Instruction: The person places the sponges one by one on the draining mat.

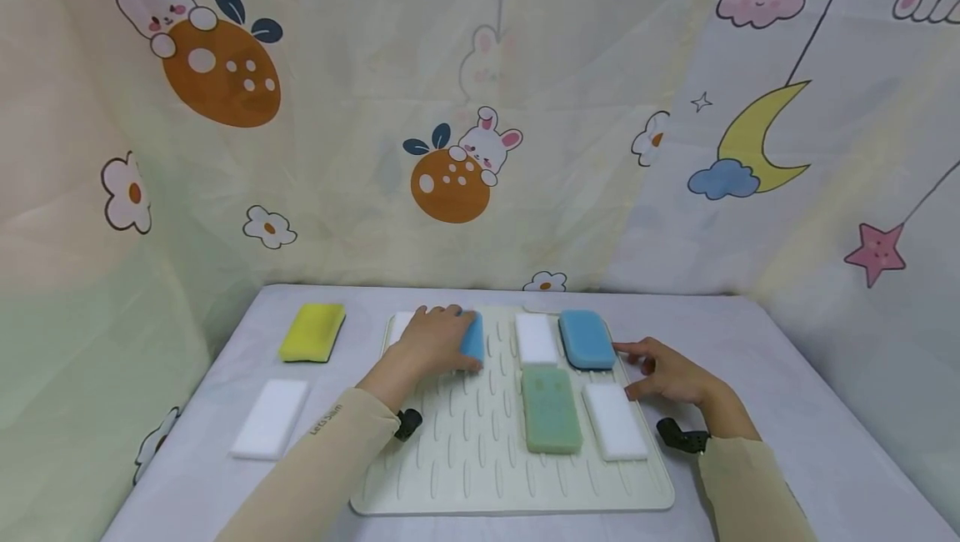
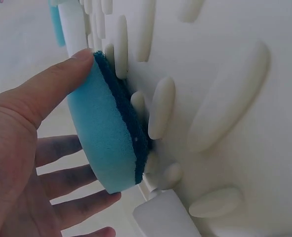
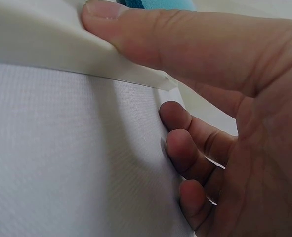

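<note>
My left hand (image 1: 431,344) grips a blue sponge (image 1: 473,337) near the back of a cream ribbed mat (image 1: 480,475). In the left wrist view this sponge (image 2: 99,123) has a dark blue scouring layer facing the mat; the thumb is on one edge, with fingers at the far side. At the mat's right edge rests my right hand (image 1: 675,375), its thumb (image 3: 131,29) on the raised rim and the other fingers loosely bent. Beside it on the mat lie another blue sponge (image 1: 587,339) and a white block (image 1: 614,421).
A green sponge (image 1: 551,410) and a white block (image 1: 536,338) lie on the mat. Partly hidden behind the left hand is another white block (image 1: 397,326). Left of the mat, a yellow sponge (image 1: 312,332) and a white block (image 1: 271,419) lie on the table.
</note>
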Demonstrator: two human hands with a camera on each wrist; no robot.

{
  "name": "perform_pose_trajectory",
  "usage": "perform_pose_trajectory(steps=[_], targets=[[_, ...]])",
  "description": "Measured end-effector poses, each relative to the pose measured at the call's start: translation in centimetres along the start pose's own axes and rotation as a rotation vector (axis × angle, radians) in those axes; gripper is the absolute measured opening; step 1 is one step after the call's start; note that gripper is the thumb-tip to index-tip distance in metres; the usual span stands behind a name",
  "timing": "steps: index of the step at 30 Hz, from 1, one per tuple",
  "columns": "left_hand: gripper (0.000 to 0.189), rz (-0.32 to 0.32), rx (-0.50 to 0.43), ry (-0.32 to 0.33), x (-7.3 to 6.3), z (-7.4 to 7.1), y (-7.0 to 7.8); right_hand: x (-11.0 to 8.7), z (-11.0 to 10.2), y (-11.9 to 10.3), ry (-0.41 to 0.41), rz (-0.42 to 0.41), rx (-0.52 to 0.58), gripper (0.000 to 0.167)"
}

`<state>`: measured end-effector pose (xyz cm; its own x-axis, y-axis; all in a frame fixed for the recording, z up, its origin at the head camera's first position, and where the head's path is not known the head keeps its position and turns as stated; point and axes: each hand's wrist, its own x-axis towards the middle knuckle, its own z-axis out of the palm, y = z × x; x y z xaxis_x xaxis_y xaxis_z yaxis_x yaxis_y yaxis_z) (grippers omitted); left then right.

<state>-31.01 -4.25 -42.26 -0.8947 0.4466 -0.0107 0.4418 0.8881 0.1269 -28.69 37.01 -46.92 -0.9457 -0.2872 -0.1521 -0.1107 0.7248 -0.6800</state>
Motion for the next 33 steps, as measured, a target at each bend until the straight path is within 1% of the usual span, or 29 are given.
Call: perform_pose_trajectory(steps=[4, 11, 16, 24, 33], targets=[[0.088, -0.003, 0.007, -0.002, -0.08, -0.18, 0.25, 0.05, 0.02, 0.14, 0.003, 0.001, -0.001, 0.09], [0.089, -0.01, 0.025, -0.01, 0.19, 0.2, 0.19, 0.04, 0.09, 0.08, 0.005, -0.004, 0.008, 0.09], [0.089, -0.016, 0.013, -0.017, 0.34, 0.33, 0.11, 0.08, 0.03, 0.09, 0.002, -0.008, 0.011, 0.09], [0.089, -0.024, 0.006, -0.024, 0.39, 0.25, 0.21, 0.23, -0.05, 0.26, 0.006, 0.012, 0.001, 0.091], [0.088, -0.031, 0.006, -0.027, 0.22, 0.26, 0.29, 0.06, 0.03, 0.0, -0.003, -0.006, 0.031, 0.09]])
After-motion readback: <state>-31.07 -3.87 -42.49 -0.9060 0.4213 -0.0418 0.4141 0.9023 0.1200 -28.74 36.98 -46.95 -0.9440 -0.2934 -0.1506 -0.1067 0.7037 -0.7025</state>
